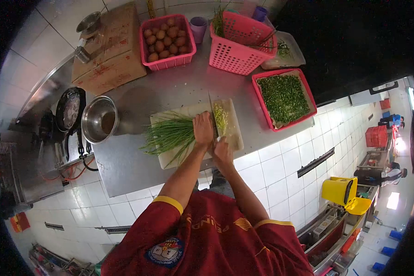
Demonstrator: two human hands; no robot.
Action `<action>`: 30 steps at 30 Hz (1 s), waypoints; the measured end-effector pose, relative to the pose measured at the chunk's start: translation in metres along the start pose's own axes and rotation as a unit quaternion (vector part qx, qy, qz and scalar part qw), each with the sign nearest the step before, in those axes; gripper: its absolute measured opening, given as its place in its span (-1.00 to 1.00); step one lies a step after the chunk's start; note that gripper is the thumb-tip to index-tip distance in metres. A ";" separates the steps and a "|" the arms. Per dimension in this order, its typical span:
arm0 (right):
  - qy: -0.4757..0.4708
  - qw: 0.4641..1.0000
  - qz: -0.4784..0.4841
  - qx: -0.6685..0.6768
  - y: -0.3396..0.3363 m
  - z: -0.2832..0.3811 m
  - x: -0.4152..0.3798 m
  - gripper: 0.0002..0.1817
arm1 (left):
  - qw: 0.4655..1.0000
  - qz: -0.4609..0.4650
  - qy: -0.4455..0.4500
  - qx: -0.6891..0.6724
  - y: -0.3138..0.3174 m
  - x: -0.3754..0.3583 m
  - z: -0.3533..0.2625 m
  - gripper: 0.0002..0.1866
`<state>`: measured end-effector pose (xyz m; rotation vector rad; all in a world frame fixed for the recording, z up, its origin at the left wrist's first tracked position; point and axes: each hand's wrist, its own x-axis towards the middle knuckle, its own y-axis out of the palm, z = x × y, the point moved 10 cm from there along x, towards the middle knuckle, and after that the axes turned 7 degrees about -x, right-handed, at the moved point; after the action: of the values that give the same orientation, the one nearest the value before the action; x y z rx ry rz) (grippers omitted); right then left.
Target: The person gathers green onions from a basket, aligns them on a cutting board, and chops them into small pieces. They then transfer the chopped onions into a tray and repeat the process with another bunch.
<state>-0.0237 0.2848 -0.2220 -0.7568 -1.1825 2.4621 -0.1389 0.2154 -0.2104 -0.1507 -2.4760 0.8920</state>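
Observation:
A bunch of spring onions lies across the white cutting board, its green leaves spreading to the left. My left hand is closed over the bunch and presses it down beside the blade. In my right hand is the handle of a knife; its blade points away from me along the cut end of the bunch. Pale chopped spring onion pieces lie on the board just right of the blade. The handle is mostly hidden by my fingers.
Behind the board stand a pink basket of eggs, a purple cup and a tall pink basket. A red tray of chopped greens is at right. A steel bowl, pan and cardboard box are at left.

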 end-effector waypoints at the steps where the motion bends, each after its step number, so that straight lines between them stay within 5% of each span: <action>1: 0.004 1.000 -0.011 -0.006 -0.002 -0.002 0.001 -0.66 | 1.000 -0.001 -0.001 -0.003 0.001 0.002 0.002 -0.88; 12: -0.019 0.999 -0.041 -0.028 -0.053 -0.023 -0.002 -0.65 | 1.000 0.019 -0.014 0.004 0.003 0.003 0.000 -0.87; 17: -0.085 0.983 -0.151 -0.067 -0.090 -0.046 0.012 -0.71 | 1.000 0.018 -0.009 0.007 -0.001 0.006 -0.005 -0.90; 30: -0.162 0.969 -0.153 -0.103 -0.102 -0.083 0.056 -0.67 | 0.999 0.006 -0.007 0.047 0.000 0.003 -0.010 -0.95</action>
<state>-0.0161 0.4260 -0.2035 -0.1947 -1.5577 2.2806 -0.1368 0.2217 -0.2023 -0.1281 -2.4434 1.0165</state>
